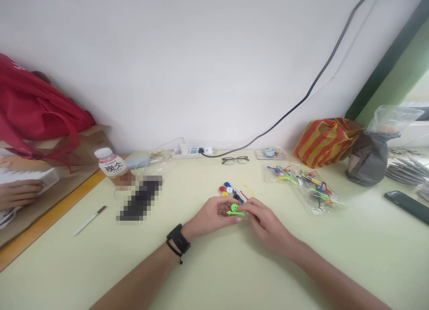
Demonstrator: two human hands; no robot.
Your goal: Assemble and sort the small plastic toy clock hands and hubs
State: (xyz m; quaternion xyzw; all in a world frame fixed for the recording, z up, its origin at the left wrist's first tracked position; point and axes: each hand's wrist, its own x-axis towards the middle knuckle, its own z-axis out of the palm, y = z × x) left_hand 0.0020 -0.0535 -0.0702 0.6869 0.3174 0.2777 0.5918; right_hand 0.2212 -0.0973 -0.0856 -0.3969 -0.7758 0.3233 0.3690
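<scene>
Over the middle of the table, my left hand (215, 215) curls round a green plastic arrow (234, 213) and a green round disc (234, 207). My right hand (263, 220) meets it from the right, its fingertips pinched at the arrow's tail and close by the disc. How the two green parts touch each other is hard to make out. Just behind the hands lie small round discs: a red disc (221, 189), a blue disc (227, 184), a white disc (229, 190) and a yellow disc (225, 194). Thin loose arrows, including a yellow arrow (247, 187), lie beside them, partly hidden by my fingers.
Clear bags (320, 196) of coloured arrows lie to the right. Glasses (235, 160) and a power strip (187, 152) sit along the wall. Leftward are a drink bottle (114, 167), a pen (90, 220) and another person's hand (20, 194). A dark phone-like object (407, 206) lies far right.
</scene>
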